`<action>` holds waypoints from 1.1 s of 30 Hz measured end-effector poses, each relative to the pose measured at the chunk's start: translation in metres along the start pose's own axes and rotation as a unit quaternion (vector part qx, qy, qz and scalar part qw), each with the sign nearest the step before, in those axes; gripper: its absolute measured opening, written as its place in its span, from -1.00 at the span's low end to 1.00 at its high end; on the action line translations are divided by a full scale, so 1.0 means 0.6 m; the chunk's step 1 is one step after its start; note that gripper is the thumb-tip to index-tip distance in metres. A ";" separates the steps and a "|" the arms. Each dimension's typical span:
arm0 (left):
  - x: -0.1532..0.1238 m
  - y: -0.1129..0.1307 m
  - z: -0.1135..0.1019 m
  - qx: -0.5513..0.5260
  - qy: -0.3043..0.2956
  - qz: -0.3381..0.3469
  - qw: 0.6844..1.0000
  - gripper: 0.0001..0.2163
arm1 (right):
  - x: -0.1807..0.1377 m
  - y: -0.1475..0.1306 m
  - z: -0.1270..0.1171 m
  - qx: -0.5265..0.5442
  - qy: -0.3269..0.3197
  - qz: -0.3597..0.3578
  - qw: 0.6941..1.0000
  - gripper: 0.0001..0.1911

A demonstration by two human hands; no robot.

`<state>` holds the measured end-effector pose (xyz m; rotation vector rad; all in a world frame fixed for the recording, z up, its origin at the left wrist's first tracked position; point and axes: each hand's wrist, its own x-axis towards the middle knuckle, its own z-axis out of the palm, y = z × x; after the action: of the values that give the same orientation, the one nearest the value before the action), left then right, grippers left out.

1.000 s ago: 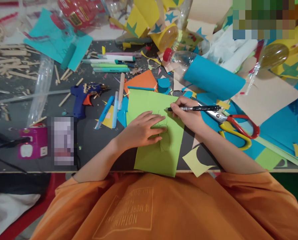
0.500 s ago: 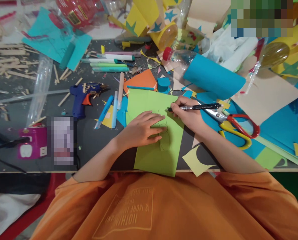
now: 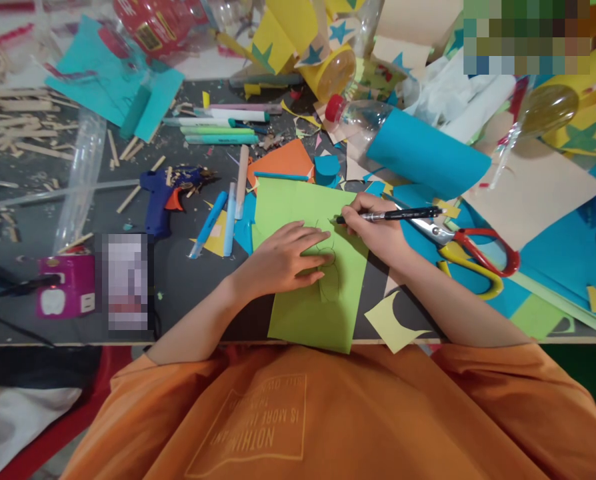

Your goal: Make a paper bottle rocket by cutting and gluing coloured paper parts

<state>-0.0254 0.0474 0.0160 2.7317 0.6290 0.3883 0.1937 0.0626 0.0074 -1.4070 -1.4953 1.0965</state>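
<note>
A sheet of lime-green paper [image 3: 311,320] lies in front of me, its near edge jutting past the table edge. Thin drawn lines, among them a rounded shape, run down its middle and partly under my fingers. My left hand [image 3: 291,259] rests flat on the sheet with its fingers spread. In my right hand [image 3: 375,223] is a black and silver pen [image 3: 411,213], pinched near its point. The pen's tip is at the paper, just right of the drawn lines, and its back end points right.
Red-and-yellow-handled scissors [image 3: 471,253] lie right of my right hand. A bottle wrapped in blue paper [image 3: 428,153] lies behind them. On the left are a blue glue gun [image 3: 158,200], a purple box with a plugged cable [image 3: 65,287] and wooden sticks [image 3: 25,123]. Several markers [image 3: 221,137] lie beyond the sheet.
</note>
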 end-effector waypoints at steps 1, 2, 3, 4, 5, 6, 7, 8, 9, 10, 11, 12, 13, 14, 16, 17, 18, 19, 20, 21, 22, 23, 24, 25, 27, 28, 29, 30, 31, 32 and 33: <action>0.000 0.000 0.000 0.002 0.004 0.001 1.000 -0.75 | 0.000 -0.001 0.000 -0.004 -0.002 -0.002 1.000 -0.62; 0.000 0.000 -0.001 0.003 0.004 0.001 1.000 -0.75 | 0.000 -0.002 -0.001 -0.006 -0.004 -0.004 1.000 -0.61; 0.000 0.000 -0.001 0.004 0.003 0.001 1.000 -0.75 | 0.000 -0.003 -0.001 -0.006 -0.007 -0.005 1.000 -0.60; 0.000 0.000 -0.001 0.003 0.000 0.000 1.000 -0.75 | 0.000 -0.003 -0.001 -0.003 -0.007 -0.005 1.000 -0.60; 0.001 0.001 -0.001 0.002 -0.003 -0.002 1.000 -0.75 | 0.000 -0.003 -0.001 0.000 -0.006 -0.003 1.000 -0.60; 0.001 0.001 -0.001 0.001 -0.009 -0.005 1.000 -0.75 | 0.000 -0.003 -0.001 0.002 -0.005 -0.001 1.000 -0.61; 0.001 0.001 -0.001 -0.001 -0.014 -0.008 1.000 -0.75 | 0.000 -0.003 -0.001 0.003 0.000 0.001 1.000 -0.62; 0.001 0.001 -0.001 -0.002 -0.019 -0.010 1.000 -0.76 | 0.000 -0.003 -0.001 0.002 0.004 0.003 1.000 -0.63; 0.000 0.001 -0.001 -0.004 -0.022 -0.013 1.000 -0.76 | 0.000 -0.003 -0.001 -0.001 0.005 0.002 1.000 -0.63; 0.000 0.001 -0.001 -0.006 -0.024 -0.014 1.000 -0.76 | 0.000 -0.003 -0.001 -0.003 0.003 0.000 1.000 -0.63; 0.000 0.001 -0.001 -0.007 -0.025 -0.015 1.000 -0.77 | 0.000 -0.003 -0.001 -0.003 -0.003 -0.004 1.000 -0.63; 0.000 0.001 -0.001 -0.007 -0.024 -0.015 1.000 -0.77 | 0.000 -0.004 -0.001 -0.002 -0.009 -0.007 1.000 -0.63; -0.001 0.001 -0.001 -0.007 -0.023 -0.015 1.000 -0.77 | 0.000 -0.004 -0.001 0.001 -0.014 -0.007 1.000 -0.63; -0.001 0.001 -0.001 -0.007 -0.024 -0.016 1.000 -0.76 | 0.000 -0.005 -0.001 0.005 -0.016 -0.006 1.000 -0.63; -0.001 0.000 -0.001 -0.004 -0.022 -0.014 1.000 -0.76 | 0.000 -0.005 0.000 0.011 -0.010 -0.001 1.000 -0.65; -0.001 0.000 -0.002 -0.002 -0.020 -0.012 1.000 -0.76 | 0.000 -0.005 0.000 0.013 -0.004 0.000 1.000 -0.66; -0.001 0.000 -0.002 0.000 -0.019 -0.010 1.000 -0.76 | 0.000 -0.005 0.001 0.015 0.001 -0.003 1.000 -0.66; -0.001 0.000 -0.002 0.001 -0.016 -0.009 1.000 -0.76 | 0.000 -0.005 0.001 0.015 0.003 -0.008 1.000 -0.67; 0.000 0.000 -0.002 0.002 -0.014 -0.007 1.000 -0.75 | 0.000 -0.006 0.001 0.014 0.000 -0.014 1.000 -0.67; 0.000 0.000 -0.002 0.002 -0.011 -0.006 1.000 -0.75 | 0.000 -0.006 0.001 0.012 -0.009 -0.018 1.000 -0.66; 0.000 0.000 -0.003 0.002 -0.009 -0.006 1.000 -0.75 | 0.000 -0.006 0.000 0.012 -0.021 -0.020 1.000 -0.66; 0.000 0.000 -0.003 0.002 -0.008 -0.005 1.000 -0.75 | -0.001 -0.007 -0.001 0.012 -0.033 -0.020 0.999 -0.66; 0.000 0.000 -0.003 0.002 -0.008 -0.005 1.000 -0.75 | -0.001 -0.007 -0.002 0.014 -0.041 -0.019 0.999 -0.66; 0.001 0.001 -0.003 0.003 -0.008 -0.005 1.000 -0.75 | -0.001 -0.007 -0.003 0.016 -0.045 -0.019 0.999 -0.66; 0.001 0.001 -0.003 0.004 -0.013 -0.008 1.000 -0.75 | -0.001 -0.007 -0.004 0.017 -0.040 -0.018 0.999 -0.67; 0.001 0.001 -0.003 0.004 -0.014 -0.009 1.000 -0.76 | -0.001 -0.007 -0.004 0.015 -0.039 -0.016 0.999 -0.66; 0.001 0.002 -0.003 0.004 -0.013 -0.010 1.000 -0.76 | -0.001 -0.007 -0.005 0.012 -0.044 -0.013 0.999 -0.66; 0.001 0.002 -0.002 0.003 -0.011 -0.010 1.000 -0.76 | -0.001 -0.006 -0.005 0.010 -0.053 -0.010 0.998 -0.65; 0.001 0.001 -0.002 0.003 -0.008 -0.008 1.000 -0.76 | -0.002 -0.006 -0.005 0.012 -0.063 -0.008 0.998 -0.63; 0.001 0.001 -0.002 0.002 -0.005 -0.005 1.000 -0.75 | -0.003 -0.006 -0.005 0.018 -0.069 -0.008 0.997 -0.62; 0.001 0.001 -0.002 0.002 -0.003 -0.002 1.000 -0.75 | -0.004 -0.006 -0.006 0.029 -0.068 -0.011 0.997 -0.62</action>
<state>-0.0249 0.0476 0.0172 2.7330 0.6351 0.3794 0.1961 0.0604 0.0117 -1.2946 -1.5572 1.2336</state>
